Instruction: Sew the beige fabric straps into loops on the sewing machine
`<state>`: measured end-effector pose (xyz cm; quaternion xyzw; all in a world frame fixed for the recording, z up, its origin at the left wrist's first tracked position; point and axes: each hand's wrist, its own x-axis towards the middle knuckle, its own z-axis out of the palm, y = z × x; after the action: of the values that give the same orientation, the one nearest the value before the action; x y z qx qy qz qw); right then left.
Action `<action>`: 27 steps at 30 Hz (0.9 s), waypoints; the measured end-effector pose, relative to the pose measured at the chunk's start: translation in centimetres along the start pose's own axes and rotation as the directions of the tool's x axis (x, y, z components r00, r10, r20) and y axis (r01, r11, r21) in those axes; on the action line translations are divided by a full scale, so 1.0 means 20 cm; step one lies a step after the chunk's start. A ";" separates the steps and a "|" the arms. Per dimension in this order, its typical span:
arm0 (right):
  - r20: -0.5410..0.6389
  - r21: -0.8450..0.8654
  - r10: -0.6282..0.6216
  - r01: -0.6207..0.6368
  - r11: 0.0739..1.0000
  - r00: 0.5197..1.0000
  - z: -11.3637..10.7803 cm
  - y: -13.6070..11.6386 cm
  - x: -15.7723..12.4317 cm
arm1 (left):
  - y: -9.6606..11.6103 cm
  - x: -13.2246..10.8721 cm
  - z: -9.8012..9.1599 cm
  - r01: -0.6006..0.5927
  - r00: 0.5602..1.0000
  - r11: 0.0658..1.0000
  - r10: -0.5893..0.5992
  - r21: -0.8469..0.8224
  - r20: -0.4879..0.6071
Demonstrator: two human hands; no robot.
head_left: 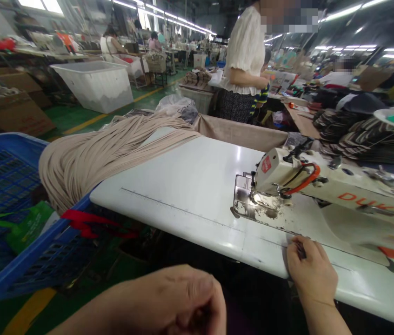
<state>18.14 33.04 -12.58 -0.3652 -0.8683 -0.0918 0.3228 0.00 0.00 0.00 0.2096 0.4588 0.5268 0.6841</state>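
My right hand (310, 270) rests at the front edge of the white sewing table (190, 186), fingers curled around a small dark object I cannot name. My left hand (179, 302) hovers below the table edge, near my lap, closed in a loose fist; what it holds, if anything, is hidden. A cream sewing machine (322, 184) with red lettering stands on the table right of centre, its needle area lit. A thick bundle of beige straps (113, 149) drapes from the table's far left corner over a blue plastic crate (11, 223).
A person in a white blouse (247, 51) stands behind the table. Piles of dark fabric pieces (364, 135) lie at the right. A white tub (95, 86) and cardboard boxes (11, 114) sit on the green floor at left. Other workers sit far back.
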 end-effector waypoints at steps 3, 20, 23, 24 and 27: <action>-0.010 -0.007 -0.007 0.007 1.000 1.000 0.00 -0.01 0.00 | -0.25 0.13 -0.32 0.023 0.949 0.993 0.016 0.119 -0.315; -0.021 0.186 -0.165 0.166 0.968 0.986 -0.09 -0.05 -0.09 | -0.77 0.31 -1.01 0.546 0.681 0.487 0.215 0.682 -0.699; -0.003 0.254 -0.222 0.215 0.943 0.975 -0.15 -0.06 -0.10 | -0.77 0.45 -0.85 0.438 0.759 0.477 0.258 0.762 -0.597; -0.012 0.264 -0.223 0.218 0.940 0.975 -0.17 -0.05 -0.08 | -0.76 0.49 -0.78 0.380 0.795 0.481 0.267 0.790 -0.544; -0.083 0.246 -0.167 0.183 0.952 0.982 -0.24 0.00 0.02 | -0.72 0.63 -0.55 0.153 0.916 0.539 0.237 0.828 -0.323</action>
<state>20.30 31.27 -8.54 -0.2399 -0.8917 -0.0200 0.3834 -1.45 4.25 -21.55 0.4111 0.7779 0.2892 0.3771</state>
